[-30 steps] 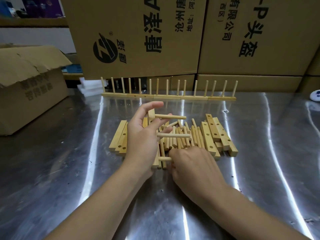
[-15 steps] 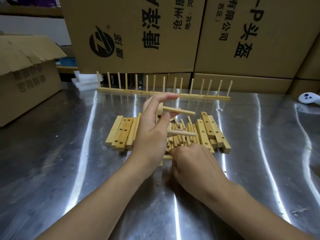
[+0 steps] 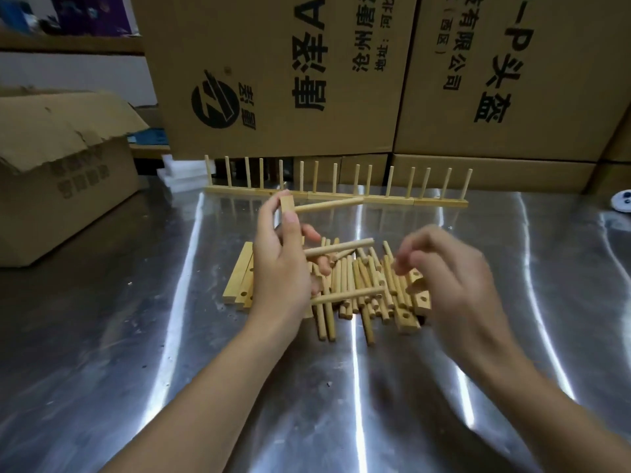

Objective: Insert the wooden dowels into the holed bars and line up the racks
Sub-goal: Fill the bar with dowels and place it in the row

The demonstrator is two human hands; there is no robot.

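Observation:
My left hand (image 3: 280,268) grips a holed bar (image 3: 287,203) held upright above the pile. Three dowels stick out of it to the right: a top dowel (image 3: 327,205), a middle dowel (image 3: 338,247) and a bottom dowel (image 3: 348,296). My right hand (image 3: 450,268) hovers blurred over the right side of the pile, fingers loosely curled with nothing seen in them. Loose dowels (image 3: 358,285) lie heaped on the metal table. Empty holed bars lie stacked at the left (image 3: 240,281) and the right (image 3: 409,315) of the heap. A row of finished racks (image 3: 334,196) stands at the back.
A torn cardboard box (image 3: 61,186) sits at the left of the table (image 3: 136,336). Large printed cartons (image 3: 273,80) wall off the back. White foam pieces (image 3: 184,175) lie behind the racks' left end, and a small white object (image 3: 621,201) lies at the far right edge.
My right hand has lifted off the bar's lower end and moved up and to the right. My left hand has raised the bar, which now carries a full third dowel at the bottom.

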